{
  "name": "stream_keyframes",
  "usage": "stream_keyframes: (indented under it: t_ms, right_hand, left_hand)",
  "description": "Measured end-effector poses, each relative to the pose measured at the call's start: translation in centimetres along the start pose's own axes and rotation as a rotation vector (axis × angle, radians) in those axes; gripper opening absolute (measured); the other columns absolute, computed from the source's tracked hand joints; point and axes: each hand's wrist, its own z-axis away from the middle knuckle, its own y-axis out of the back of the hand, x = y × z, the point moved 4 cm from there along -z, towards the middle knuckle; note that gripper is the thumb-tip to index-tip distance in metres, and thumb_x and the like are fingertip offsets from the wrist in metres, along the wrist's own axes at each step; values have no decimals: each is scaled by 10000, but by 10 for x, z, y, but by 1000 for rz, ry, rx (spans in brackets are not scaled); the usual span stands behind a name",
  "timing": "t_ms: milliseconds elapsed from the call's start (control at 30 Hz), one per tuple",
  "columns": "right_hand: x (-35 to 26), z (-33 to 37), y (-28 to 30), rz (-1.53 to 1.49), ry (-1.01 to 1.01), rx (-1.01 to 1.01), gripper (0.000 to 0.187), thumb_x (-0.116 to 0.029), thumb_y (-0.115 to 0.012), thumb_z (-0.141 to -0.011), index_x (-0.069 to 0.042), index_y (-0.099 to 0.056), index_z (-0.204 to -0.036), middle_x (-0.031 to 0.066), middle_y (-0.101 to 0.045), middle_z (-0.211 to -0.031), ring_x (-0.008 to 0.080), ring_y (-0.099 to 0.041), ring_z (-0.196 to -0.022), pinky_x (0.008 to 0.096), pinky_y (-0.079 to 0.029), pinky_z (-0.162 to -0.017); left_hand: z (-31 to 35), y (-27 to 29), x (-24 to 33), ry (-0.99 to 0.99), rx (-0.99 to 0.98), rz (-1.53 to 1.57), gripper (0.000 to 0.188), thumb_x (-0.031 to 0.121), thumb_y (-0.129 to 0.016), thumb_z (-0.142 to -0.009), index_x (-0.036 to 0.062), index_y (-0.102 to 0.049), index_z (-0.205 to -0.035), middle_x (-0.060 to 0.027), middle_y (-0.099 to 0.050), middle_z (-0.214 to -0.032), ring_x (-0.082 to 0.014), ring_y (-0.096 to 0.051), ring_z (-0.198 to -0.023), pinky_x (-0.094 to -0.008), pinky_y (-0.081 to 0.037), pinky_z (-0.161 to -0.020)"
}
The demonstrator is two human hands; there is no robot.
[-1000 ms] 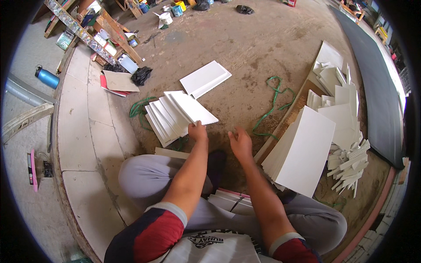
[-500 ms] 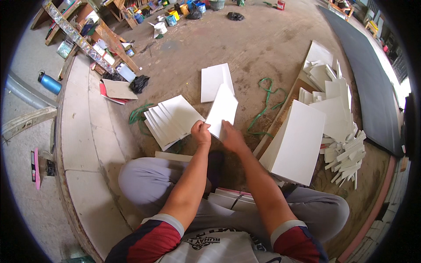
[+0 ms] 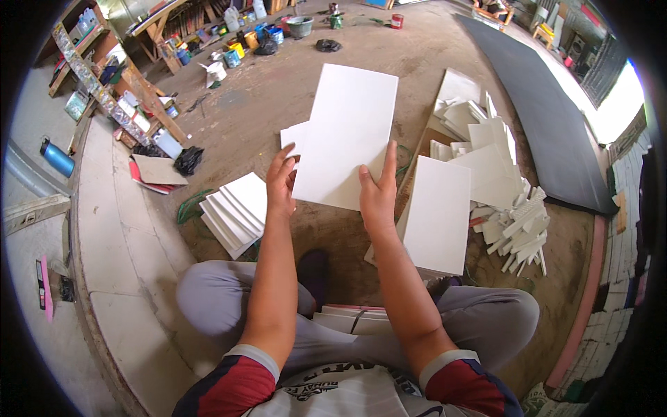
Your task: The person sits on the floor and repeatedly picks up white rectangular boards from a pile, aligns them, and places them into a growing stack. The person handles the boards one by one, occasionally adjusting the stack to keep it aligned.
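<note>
A white rectangular sheet [image 3: 349,135], stiff like foam board, is held up in front of me. My right hand [image 3: 379,198] grips its lower right part, thumb on the face and index finger along the edge. Beside the left edge is my left hand [image 3: 281,184], its fingers curved and apart. Behind the raised sheet, another white sheet [image 3: 292,134] lies on the floor, mostly hidden. A fanned stack of white sheets [image 3: 240,212] rests left of my left hand. To the right of my right forearm stands a taller stack of white sheets [image 3: 438,215].
White offcuts and strips [image 3: 511,222] are heaped at the right, with a long dark mat [image 3: 535,111] beyond. Paint cans and tubs [image 3: 236,50] stand at the far left near a wooden frame [image 3: 104,87]. A tied bundle [image 3: 351,320] lies between my legs.
The sheet has been raised and turned to face me. My right hand now grips its right edge, and my left hand has moved left with its fingers opened. The view has shifted slightly.
</note>
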Motion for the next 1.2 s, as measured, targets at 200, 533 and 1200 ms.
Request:
stream_keyframes:
  t_ms: [200, 533, 1200]
  right_hand:
    - [-19, -5, 59, 1, -181, -103, 632, -19, -640, -992, 8, -371, -1563, 217, -579, -1425, 227, -608, -1220, 346, -506, -995]
    - [7, -18, 249, 637, -137, 245, 417, -214, -825, -842, 77, -726, -1125, 216, -752, -971, 291, -725, -863, 388, -569, -802]
    - [36, -3, 292, 864, -222, 218, 293, -79, -869, -709, 71, -740, -926, 127, -739, -801, 203, -692, -699, 343, -557, -652]
  left_hand:
    - [-1, -71, 10, -92, -74, -296, 577, 139, -773, -926, 21, -586, -1459, -103, -739, -1109, -150, -701, -914, -288, -580, -822]
    - [74, -179, -70, 146, -364, -714, 528, 236, -802, -896, -36, -674, -1330, -235, -739, -1218, -218, -719, -1078, -351, -530, -982]
    - [89, -188, -120, 165, -479, -900, 368, 191, -834, -835, 32, -777, -1162, -110, -712, -699, -195, -685, -592, -362, -527, -607]
